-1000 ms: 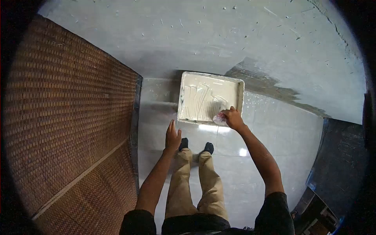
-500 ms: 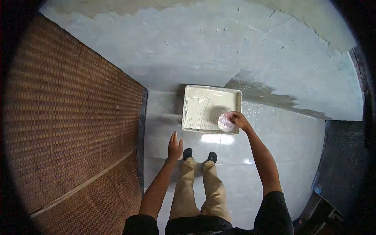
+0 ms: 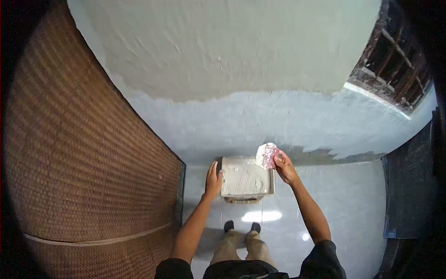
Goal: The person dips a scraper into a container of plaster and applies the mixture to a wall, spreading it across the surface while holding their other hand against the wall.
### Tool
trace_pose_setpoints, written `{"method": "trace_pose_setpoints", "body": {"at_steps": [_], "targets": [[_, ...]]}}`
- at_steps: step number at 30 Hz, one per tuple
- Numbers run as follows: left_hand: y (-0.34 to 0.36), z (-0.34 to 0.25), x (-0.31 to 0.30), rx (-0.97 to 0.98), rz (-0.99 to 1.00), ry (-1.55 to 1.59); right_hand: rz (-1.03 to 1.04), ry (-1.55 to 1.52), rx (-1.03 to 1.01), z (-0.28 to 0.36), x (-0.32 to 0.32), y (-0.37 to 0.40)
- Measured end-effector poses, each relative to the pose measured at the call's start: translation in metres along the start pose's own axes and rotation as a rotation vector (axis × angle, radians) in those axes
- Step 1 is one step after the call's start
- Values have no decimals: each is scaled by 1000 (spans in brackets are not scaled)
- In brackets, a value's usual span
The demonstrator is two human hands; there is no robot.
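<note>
While the scraper is a pink and white piece with smeared patches, any lettering on it is too small and blurred to read. The marks on the blue patch at the foot of the dark panel, right side, are unreadable too.

Hard to make out: the scraper's inner edge is covered by the right hand. Support under the tray is mostly hidden, only its near side pokes out. Window grille upper right is dim, runs into the black lens border. Woven mat on the left is cut off by the same border. Legs are partly hidden by the dark shirt.

Layout: right hand has the scraper pinched between thumb and fingers, hand partly closed. Scraper sits left of that hand, overlapping the tray's far right corner in view; can't tell how high above it. Left hand is open, fingers extended toward the wall, thumb apart, holding nothing visible. It's right at the tray's left edge; contact can't be told. Tray lies between the hands, close to the wall base, with pale paste spread inside, ridged. Feet on the glossy tile floor, nearer the camera wearer than the tray.
</note>
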State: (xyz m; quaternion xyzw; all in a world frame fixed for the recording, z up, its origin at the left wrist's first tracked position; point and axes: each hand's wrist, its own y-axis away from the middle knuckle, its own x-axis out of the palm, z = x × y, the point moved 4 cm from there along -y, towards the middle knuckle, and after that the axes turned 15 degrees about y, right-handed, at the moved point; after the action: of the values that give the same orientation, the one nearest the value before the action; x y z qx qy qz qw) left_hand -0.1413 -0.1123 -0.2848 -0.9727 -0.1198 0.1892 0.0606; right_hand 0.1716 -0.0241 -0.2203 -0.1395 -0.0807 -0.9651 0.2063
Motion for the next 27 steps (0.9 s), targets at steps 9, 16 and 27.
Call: {"method": "trace_pose_setpoints", "body": {"at_steps": [9, 16, 27], "targets": [[-101, -164, -71, 365, -91, 117, -148, 138, -127, 176, 89, 12], [-158, -306, -101, 663, -132, 111, -129, 141, -272, 278, 103, 18], [-226, -514, -86, 1068, -201, -66, -127, 213, -583, 446, 65, -5]]}}
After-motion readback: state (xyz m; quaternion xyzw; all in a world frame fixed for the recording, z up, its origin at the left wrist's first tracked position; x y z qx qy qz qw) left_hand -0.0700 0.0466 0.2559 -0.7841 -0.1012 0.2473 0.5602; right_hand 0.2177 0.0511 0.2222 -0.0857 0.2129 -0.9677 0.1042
